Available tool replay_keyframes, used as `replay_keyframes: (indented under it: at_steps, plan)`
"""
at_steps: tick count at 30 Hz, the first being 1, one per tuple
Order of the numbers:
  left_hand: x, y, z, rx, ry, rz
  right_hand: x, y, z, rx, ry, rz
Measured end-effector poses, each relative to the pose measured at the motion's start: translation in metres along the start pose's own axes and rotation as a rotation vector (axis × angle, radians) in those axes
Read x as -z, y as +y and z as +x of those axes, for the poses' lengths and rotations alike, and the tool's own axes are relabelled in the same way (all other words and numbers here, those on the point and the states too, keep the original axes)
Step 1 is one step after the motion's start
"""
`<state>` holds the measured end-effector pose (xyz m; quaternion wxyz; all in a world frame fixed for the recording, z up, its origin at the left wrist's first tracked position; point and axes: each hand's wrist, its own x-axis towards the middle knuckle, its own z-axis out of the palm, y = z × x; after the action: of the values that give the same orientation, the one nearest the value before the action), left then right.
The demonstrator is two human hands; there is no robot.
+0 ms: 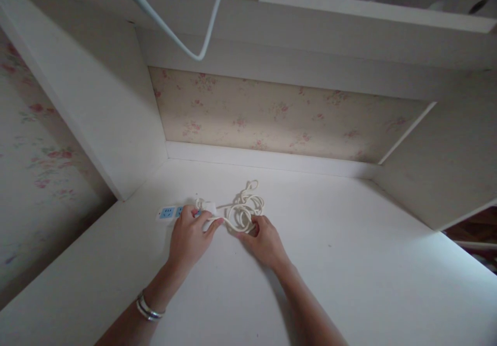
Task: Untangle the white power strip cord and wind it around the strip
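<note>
A white power strip (166, 212) with blue socket panels lies on the white desktop, partly covered by my left hand (191, 236). That hand is closed, thumb and fingers pinching the white cord (221, 220) at the strip's right end. Just beyond its fingertips sits a white plug-like block (208, 207). Farther right, the cord rests in loose, overlapping loops (243, 214). My right hand (266, 242) is closed on the near right side of these loops, its thumb and fingers gripping the cord.
White side panels (116, 92) flank the desktop (349, 284), with flowered wallpaper (279, 113) at the back. Overhead is a shelf (368, 12) holding plastic-wrapped things. A pale bent metal rod (200, 57) hangs down at upper left.
</note>
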<state>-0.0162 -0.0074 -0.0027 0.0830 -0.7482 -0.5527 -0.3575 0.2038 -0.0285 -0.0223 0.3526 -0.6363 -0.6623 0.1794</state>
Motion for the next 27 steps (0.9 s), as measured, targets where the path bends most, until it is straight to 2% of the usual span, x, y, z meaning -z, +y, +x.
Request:
replay_keyframes:
  at_steps: [9, 16, 22, 27]
  plan:
    - [-0.004, -0.001, -0.001, -0.037, -0.019, -0.140, 0.003, -0.001, 0.003, -0.086, 0.025, 0.062]
    - [-0.006, -0.004, -0.001, -0.036, -0.103, -0.210, 0.005, -0.004, 0.003, -0.083, 0.059, 0.054]
    - [-0.007, 0.006, -0.004, -0.068, -0.180, -0.265, 0.002, -0.002, 0.004, -0.024, 0.086, 0.102]
    - [-0.008, 0.015, -0.009, -0.070, -0.206, -0.289, -0.002, -0.006, 0.004, -0.040, 0.100, 0.095]
